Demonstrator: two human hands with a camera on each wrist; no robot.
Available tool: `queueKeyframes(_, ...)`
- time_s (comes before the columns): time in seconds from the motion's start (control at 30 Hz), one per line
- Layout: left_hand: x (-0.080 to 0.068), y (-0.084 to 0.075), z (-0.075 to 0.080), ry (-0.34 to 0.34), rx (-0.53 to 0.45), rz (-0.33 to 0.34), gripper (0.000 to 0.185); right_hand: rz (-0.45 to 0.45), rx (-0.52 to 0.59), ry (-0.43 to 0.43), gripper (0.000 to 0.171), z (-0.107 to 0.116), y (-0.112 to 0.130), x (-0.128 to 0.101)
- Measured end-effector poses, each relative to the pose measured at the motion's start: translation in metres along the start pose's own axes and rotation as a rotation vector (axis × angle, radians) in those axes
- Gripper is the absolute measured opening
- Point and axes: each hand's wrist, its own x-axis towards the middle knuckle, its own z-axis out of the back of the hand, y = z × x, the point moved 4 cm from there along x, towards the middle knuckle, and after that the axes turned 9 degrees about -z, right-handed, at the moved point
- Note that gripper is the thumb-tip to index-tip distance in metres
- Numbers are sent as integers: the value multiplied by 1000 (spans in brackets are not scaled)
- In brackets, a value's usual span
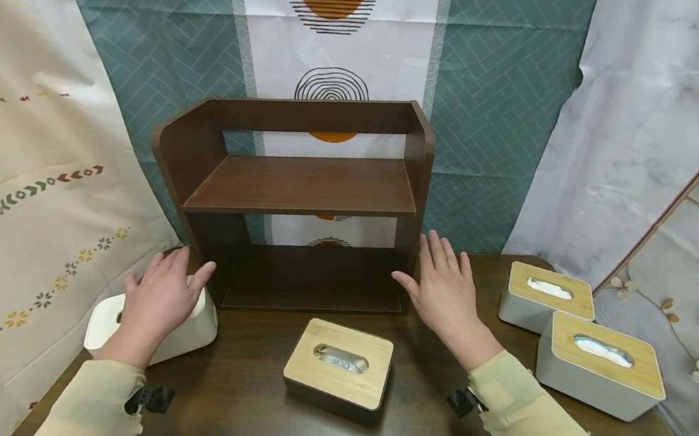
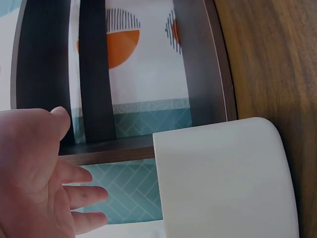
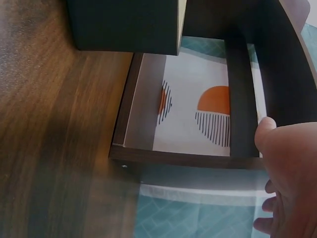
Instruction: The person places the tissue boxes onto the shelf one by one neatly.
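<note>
A dark brown two-tier desk shelf (image 1: 311, 182) stands at the back of the table, its tiers bare. My left hand (image 1: 155, 301) is beside its left end, above a white tissue box (image 1: 194, 326), with fingers extended; from the left wrist view, the hand (image 2: 34, 173) appears apart from the box. By the shelf's right side, my right hand (image 1: 447, 292) reaches with straight fingers and thumb spread. Whether either hand touches the shelf, I cannot tell. In front of the shelf sits a black tissue box (image 1: 330, 401) with a light wooden lid.
Two grey tissue boxes with wooden lids, a rear one (image 1: 515, 310) and a front one (image 1: 588, 378), stand at the table's right. Patterned cloths (image 1: 494, 119) hang behind and along both sides. The dark wooden table (image 1: 234, 405) extends toward me.
</note>
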Motion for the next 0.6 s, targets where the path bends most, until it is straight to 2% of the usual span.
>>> queueKeyframes(0.27, 8, -2, 1, 12, -18, 9, 98, 6, -5, -3, 81, -6, 1, 5)
queueKeyframes(0.47, 9, -3, 2, 12, -26, 23, 96, 29, -16, -45, 69, -11, -3, 9)
queueKeyframes(0.6, 9, -2, 3, 7, -27, 30, 95, 27, -8, -33, 67, -13, -3, 10)
